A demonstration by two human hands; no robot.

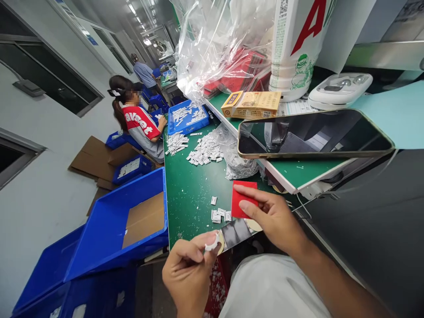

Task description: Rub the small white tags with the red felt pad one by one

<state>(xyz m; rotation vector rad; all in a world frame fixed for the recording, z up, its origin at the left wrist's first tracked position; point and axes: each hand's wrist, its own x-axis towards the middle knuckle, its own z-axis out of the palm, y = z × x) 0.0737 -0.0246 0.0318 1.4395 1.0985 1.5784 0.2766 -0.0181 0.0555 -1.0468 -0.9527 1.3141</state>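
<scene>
My left hand pinches a small white curved plastic piece between thumb and forefinger, just off the front edge of the green table. To its right and higher up, my right hand grips a flat red square between thumb and fingers. Several small white parts lie on the table between and behind the hands. A dark strip with pale round pieces at its ends runs along the table's front edge, below the red square.
A phone leans over the raised shelf at right, near a yellow box and white bottle. White parts and a blue tray stand farther back. Large blue bin at left; a person sits beyond.
</scene>
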